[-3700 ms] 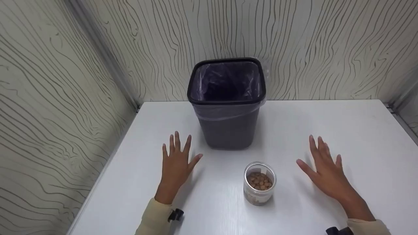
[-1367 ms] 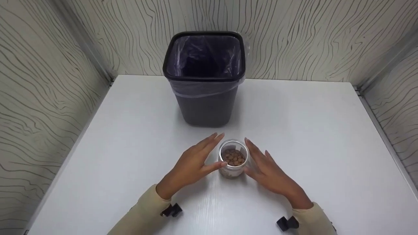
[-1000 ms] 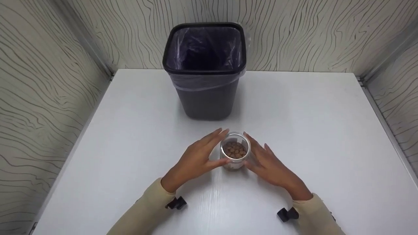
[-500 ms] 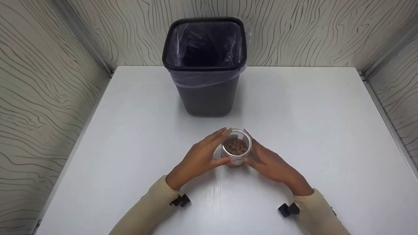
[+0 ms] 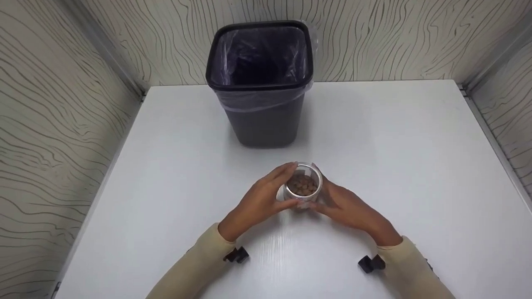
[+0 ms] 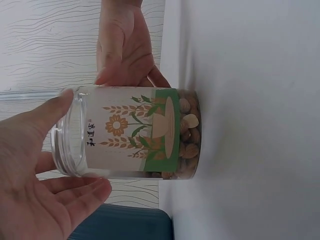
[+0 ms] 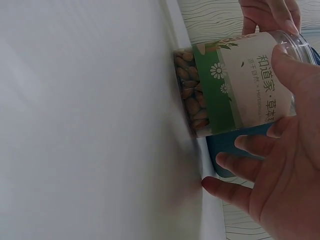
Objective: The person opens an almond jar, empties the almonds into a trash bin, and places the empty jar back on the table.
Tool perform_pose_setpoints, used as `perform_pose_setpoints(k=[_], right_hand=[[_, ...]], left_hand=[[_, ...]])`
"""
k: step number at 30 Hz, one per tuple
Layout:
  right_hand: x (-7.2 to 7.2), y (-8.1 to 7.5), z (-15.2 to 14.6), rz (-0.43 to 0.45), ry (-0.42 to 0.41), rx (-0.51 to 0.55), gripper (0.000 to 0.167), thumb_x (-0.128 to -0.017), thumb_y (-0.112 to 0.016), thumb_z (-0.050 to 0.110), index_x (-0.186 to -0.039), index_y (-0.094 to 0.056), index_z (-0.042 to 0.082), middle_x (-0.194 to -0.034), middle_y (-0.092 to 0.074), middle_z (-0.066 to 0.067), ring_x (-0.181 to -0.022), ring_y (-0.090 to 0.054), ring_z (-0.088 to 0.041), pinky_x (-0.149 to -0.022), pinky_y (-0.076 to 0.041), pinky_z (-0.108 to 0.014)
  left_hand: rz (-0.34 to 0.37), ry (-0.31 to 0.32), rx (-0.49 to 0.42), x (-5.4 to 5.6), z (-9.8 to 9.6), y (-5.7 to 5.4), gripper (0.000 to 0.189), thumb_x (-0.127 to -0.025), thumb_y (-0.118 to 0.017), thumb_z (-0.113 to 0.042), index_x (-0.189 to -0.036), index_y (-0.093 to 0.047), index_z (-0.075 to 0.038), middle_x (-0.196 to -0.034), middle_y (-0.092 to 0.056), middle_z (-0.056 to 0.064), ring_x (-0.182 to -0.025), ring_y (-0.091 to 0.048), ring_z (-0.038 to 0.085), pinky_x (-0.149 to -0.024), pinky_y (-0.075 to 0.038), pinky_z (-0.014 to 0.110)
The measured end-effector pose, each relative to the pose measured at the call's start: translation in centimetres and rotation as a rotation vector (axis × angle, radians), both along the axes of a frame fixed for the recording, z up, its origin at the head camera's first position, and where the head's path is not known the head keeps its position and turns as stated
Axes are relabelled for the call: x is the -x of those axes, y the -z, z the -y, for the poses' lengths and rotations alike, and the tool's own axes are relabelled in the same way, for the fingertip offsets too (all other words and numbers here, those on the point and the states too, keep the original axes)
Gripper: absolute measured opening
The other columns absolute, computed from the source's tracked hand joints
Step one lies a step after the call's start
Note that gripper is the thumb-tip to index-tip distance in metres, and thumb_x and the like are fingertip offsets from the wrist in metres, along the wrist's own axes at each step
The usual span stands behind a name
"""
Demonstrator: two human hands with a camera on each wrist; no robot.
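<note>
A clear, lidless jar (image 6: 132, 132) with a green and cream label stands upright, part filled with brown nuts (image 5: 303, 185) that look like almonds. My left hand (image 5: 262, 199) holds it from the left, thumb in front near the rim and fingers behind. From the right, my right hand (image 5: 347, 207) grips the same jar. In the right wrist view the thumb (image 7: 292, 67) presses on the label side, while the lower fingers (image 7: 227, 192) spread away from the jar. Whether the jar's base touches the table I cannot tell.
Behind the jar, a dark bin (image 5: 266, 124) with a clear plastic liner stands on the white table (image 5: 395, 145). Wood-patterned walls (image 5: 374, 41) close off the back and both sides. A small black device sits at each wrist, over beige sleeves (image 5: 195, 265).
At first both hands were spread apart on either side of the jar. They came inward and their fingers closed on it near the rim. The head view also shifted.
</note>
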State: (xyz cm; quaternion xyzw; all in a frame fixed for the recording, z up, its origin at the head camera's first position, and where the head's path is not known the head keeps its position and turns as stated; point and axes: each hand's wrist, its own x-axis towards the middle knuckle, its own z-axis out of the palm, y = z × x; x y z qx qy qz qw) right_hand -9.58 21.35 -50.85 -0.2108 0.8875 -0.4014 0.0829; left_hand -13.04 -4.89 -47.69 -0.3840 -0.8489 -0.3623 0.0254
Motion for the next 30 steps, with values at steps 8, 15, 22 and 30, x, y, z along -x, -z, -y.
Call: perform_pose_setpoints(k=[8,15,22,30], right_hand=[[0.11,0.08,0.56,0.004,0.003,-0.013,0.093,-0.094,-0.065,0.058,-0.164,-0.009,0.034,-0.156,-0.045,0.000,-0.143,-0.042,-0.021,-0.112,-0.039,-0.053],[0.45,0.14,0.62,-0.016,-0.017,0.003,0.094,-0.095,-0.066,0.053,-0.165,-0.007,0.028,-0.155,-0.047,-0.007,-0.143,-0.042,-0.026,-0.114,-0.037,-0.055],[0.57,0.04,0.49,-0.037,-0.023,-0.029,0.094,-0.095,-0.068,0.052,-0.165,-0.012,0.025,-0.152,-0.050,-0.009,-0.139,-0.047,-0.027,-0.112,-0.039,-0.054],[-0.09,0.18,0.22,-0.047,-0.031,-0.021,0.092,-0.095,-0.069,0.050,-0.164,-0.013,0.026,-0.150,-0.052,-0.007,-0.138,-0.048,-0.026,-0.112,-0.040,-0.054]], left_hand=[[0.030,0.032,-0.047,0.24,0.19,0.01,0.087,-0.084,-0.086,-0.020,-0.156,-0.039,-0.006,-0.151,-0.048,0.010,-0.139,-0.048,0.022,-0.112,-0.042,0.030],[0.033,0.033,-0.051,0.63,0.13,-0.22,0.089,-0.082,-0.087,-0.019,-0.156,-0.039,-0.006,-0.148,-0.050,0.011,-0.137,-0.050,0.022,-0.110,-0.044,0.032],[0.044,0.024,-0.078,0.57,-0.07,-0.05,0.087,-0.082,-0.088,-0.020,-0.154,-0.042,-0.004,-0.143,-0.052,0.012,-0.132,-0.053,0.021,-0.108,-0.046,0.030],[0.057,0.017,-0.109,-0.04,-0.44,0.33,0.086,-0.080,-0.089,-0.020,-0.152,-0.045,-0.002,-0.142,-0.053,0.012,-0.130,-0.055,0.020,-0.106,-0.047,0.029]])
